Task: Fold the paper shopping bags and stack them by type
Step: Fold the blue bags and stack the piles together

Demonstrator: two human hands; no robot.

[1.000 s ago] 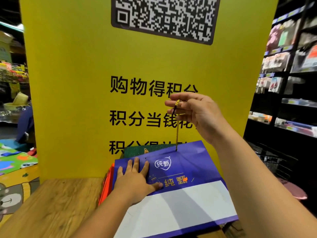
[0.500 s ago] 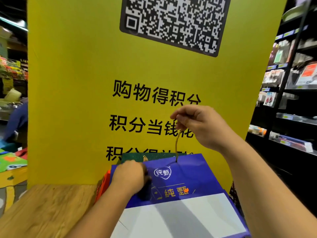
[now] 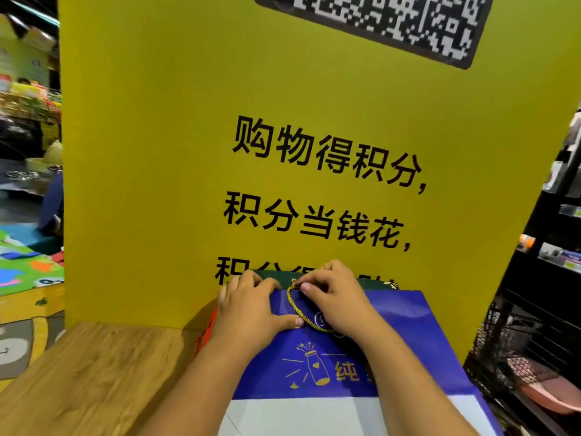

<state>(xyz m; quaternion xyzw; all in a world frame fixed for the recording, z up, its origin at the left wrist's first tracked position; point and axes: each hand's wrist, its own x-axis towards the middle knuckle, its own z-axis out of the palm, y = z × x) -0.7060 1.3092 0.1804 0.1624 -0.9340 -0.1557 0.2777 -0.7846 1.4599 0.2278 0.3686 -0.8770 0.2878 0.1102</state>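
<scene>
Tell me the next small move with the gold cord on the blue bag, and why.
Probably the right hand should tuck or flatten the gold cord handle at the top edge of the blue bag. The cord loops loose across the bag's face, the right grip is at its end, and the left hand presses the bag flat.

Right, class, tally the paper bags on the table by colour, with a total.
Blue-and-white paper shopping bag, gold cord handle in the grip of the right hand: 1
Dark green paper bag, edge showing underneath: 1
Red paper bag, edge showing at left: 1
Total: 3
</scene>
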